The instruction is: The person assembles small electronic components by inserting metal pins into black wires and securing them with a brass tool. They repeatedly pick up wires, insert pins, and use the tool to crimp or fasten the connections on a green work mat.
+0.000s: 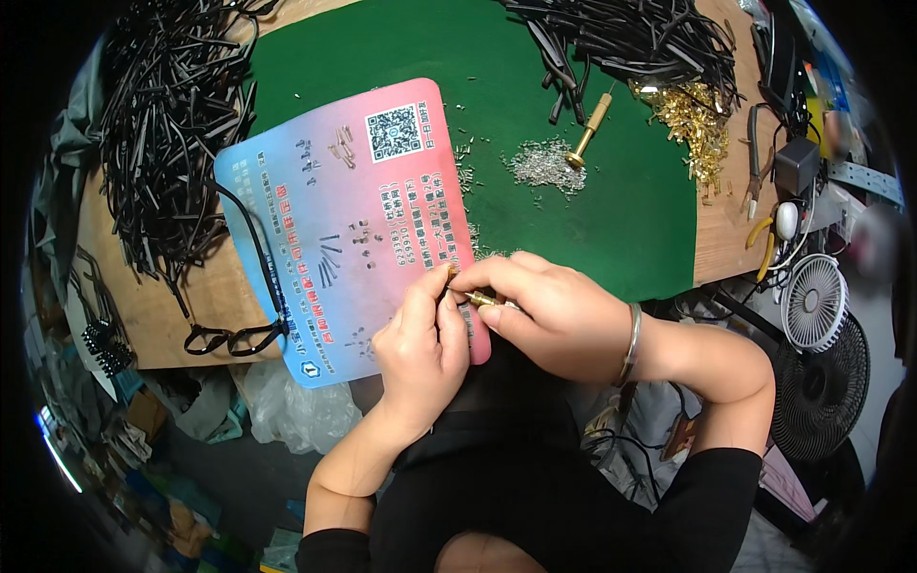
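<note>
While the wooden counter (721,229) fills out the scene, a green mat (611,239) covers its middle, with a pink-and-blue pad (334,215) lying across it. On the left sprawls a heap of slim black pieces (172,143). And here, over the pad's near right corner, the hands meet! The right hand (559,315) pinches a brass-coloured tool (480,299) between its fingers; the left hand (420,339), fingers pressed together, grips something tiny (452,273), too small to make out, just beside the tool's tip.
</note>
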A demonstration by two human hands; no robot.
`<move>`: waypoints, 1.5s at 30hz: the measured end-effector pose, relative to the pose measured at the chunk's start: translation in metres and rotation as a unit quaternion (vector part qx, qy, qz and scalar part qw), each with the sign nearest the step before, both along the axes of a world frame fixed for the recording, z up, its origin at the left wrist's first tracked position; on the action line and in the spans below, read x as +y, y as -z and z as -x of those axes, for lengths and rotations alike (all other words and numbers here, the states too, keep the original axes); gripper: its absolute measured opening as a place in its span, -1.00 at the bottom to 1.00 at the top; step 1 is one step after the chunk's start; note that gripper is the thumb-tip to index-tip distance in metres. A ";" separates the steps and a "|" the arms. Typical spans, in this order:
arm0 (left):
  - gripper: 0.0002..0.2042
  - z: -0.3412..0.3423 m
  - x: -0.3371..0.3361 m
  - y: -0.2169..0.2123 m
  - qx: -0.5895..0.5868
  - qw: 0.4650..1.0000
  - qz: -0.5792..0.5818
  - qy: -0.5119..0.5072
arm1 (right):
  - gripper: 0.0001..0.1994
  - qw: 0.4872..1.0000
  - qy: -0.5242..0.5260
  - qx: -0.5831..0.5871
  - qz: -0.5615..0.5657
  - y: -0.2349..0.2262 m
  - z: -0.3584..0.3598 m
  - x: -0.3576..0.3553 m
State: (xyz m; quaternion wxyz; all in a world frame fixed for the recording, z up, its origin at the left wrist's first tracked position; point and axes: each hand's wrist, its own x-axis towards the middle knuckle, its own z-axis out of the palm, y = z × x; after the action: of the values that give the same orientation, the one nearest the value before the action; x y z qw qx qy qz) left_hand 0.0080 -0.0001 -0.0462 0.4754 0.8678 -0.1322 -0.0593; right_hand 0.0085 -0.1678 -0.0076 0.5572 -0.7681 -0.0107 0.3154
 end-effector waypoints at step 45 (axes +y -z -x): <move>-0.85 -0.192 -0.122 0.005 -0.423 0.806 -0.247 0.333 | -0.70 0.953 0.031 -0.254 0.162 0.024 0.036 -0.052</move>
State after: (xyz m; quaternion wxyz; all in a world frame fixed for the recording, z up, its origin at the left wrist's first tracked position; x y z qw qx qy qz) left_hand 0.1995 -0.1220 -0.0515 0.0933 0.7978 -0.5818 0.1279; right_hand -0.0277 -0.2197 -0.0320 0.4135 -0.9028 -0.0769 0.0901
